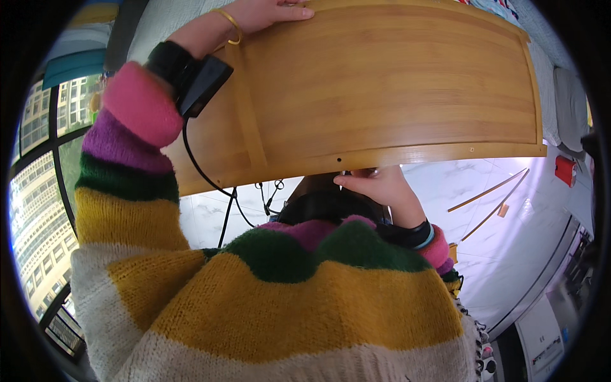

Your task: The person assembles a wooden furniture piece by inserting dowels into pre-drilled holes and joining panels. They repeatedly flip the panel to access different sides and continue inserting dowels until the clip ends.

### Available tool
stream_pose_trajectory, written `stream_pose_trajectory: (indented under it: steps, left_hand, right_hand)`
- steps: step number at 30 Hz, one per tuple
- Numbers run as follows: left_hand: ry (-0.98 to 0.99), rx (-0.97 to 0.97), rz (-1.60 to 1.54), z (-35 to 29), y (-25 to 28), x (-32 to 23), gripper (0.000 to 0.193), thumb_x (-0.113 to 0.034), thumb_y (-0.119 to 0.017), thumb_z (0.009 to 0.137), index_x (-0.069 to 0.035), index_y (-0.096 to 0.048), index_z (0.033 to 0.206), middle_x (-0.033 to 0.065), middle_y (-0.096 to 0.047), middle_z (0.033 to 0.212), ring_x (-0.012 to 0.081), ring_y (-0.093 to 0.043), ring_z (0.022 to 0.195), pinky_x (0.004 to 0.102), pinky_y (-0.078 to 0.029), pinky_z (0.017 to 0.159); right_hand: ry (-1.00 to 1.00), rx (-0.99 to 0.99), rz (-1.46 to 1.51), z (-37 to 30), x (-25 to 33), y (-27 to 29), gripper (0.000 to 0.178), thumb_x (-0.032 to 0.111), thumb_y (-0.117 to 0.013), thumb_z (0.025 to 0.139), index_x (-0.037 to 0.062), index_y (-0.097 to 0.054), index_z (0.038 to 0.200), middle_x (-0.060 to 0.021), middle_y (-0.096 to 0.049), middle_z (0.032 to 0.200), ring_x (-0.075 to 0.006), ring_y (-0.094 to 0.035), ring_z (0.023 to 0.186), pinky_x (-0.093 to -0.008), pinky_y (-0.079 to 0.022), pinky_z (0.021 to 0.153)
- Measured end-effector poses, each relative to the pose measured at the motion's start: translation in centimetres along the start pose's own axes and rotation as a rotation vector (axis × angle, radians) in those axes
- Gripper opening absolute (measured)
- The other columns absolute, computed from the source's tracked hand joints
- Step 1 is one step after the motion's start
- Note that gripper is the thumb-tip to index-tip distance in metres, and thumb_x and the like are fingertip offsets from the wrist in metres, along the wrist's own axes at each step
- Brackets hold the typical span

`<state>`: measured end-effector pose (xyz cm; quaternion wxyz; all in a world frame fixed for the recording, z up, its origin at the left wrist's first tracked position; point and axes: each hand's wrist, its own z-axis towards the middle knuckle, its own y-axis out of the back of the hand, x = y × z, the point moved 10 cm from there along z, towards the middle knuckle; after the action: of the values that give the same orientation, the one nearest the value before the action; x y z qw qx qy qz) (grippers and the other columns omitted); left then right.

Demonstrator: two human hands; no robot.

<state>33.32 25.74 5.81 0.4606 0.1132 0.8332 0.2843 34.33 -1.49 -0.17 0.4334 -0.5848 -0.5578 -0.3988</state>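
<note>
A large wooden panel [382, 89] with a framed rim spans the view in front of my chest. My left hand [273, 13] grips its far edge at the upper left, one finger along the wood; part of the hand is cut off by the picture's top. Just under the panel's near edge, my right hand [369, 183] is closed in a pinch on a small thin thing I cannot make out. That hand sits close to a dark hole [339, 160] in the edge. The other right fingers are hidden behind the panel.
Two thin wooden strips [487, 191] and a small wood piece [503, 210] lie on the white marbled floor [445, 181] at right. Beyond them is a red box [564, 170]. Black cable [202, 172] hangs from a device [203, 86] on my left wrist. Windows [44, 191] line the left.
</note>
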Motion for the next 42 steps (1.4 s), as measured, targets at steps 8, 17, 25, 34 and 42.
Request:
stream_pose_trajectory:
  steps: [8, 17, 25, 34, 42]
  left_hand:
    - [0.048, 0.097, -0.086, 0.6, 0.4, 1.2, 0.041, -0.041, -0.056, 0.089, -0.005, -0.066, 0.106, 0.0059, -0.066, 0.098, 0.0126, -0.056, 0.090, 0.0297, -0.044, 0.084]
    - [-0.073, 0.033, -0.230, 2.2, 1.6, 0.0, 0.028, -0.029, -0.053, 0.092, -0.003, -0.063, 0.097, -0.0044, -0.060, 0.086, 0.0050, -0.051, 0.081, 0.0222, -0.042, 0.074]
    - [0.050, -0.159, 0.074, 3.6, 7.7, 2.6, 0.039, -0.030, -0.052, 0.094, -0.003, -0.053, 0.123, 0.0058, -0.058, 0.108, 0.0125, -0.051, 0.102, 0.0260, -0.040, 0.090]
    - [-0.283, -0.479, 0.200, -8.3, -1.0, -20.2, 0.032, -0.016, -0.053, 0.093, -0.001, -0.055, 0.121, 0.0076, -0.060, 0.097, 0.0145, -0.056, 0.091, 0.0278, -0.043, 0.085]
    - [-0.079, 0.452, -0.029, 4.2, -44.5, -30.7, 0.027, -0.006, -0.054, 0.090, 0.001, -0.056, 0.115, 0.0025, -0.061, 0.087, 0.0097, -0.058, 0.082, 0.0226, -0.045, 0.077]
  right_hand:
    - [0.211, -0.004, 0.072, 0.8, 1.5, 0.1, 0.028, 0.009, -0.076, 0.074, 0.0025, -0.066, 0.099, -0.0076, -0.067, 0.095, -0.0186, -0.062, 0.089, -0.0318, -0.050, 0.078]
    - [0.495, 0.016, 0.068, 2.0, 4.8, 1.9, 0.040, 0.012, -0.075, 0.075, 0.0005, -0.060, 0.110, -0.0095, -0.063, 0.106, -0.0202, -0.059, 0.097, -0.0320, -0.048, 0.082]
    - [0.324, -0.230, -0.069, 2.4, 1.6, 4.7, 0.042, 0.032, -0.073, 0.073, 0.0030, -0.064, 0.102, -0.0107, -0.067, 0.090, -0.0225, -0.064, 0.085, -0.0326, -0.051, 0.072]
    - [-0.008, -0.622, 0.078, -20.7, -12.6, 18.2, 0.035, 0.033, -0.065, 0.077, 0.0053, -0.068, 0.098, -0.0094, -0.069, 0.083, -0.0174, -0.066, 0.075, -0.0302, -0.051, 0.070]
    - [-0.207, -0.936, 0.412, -45.1, -34.7, 27.3, 0.030, 0.025, -0.064, 0.080, -0.0004, -0.068, 0.095, -0.0095, -0.067, 0.076, -0.0154, -0.065, 0.069, -0.0280, -0.050, 0.067]
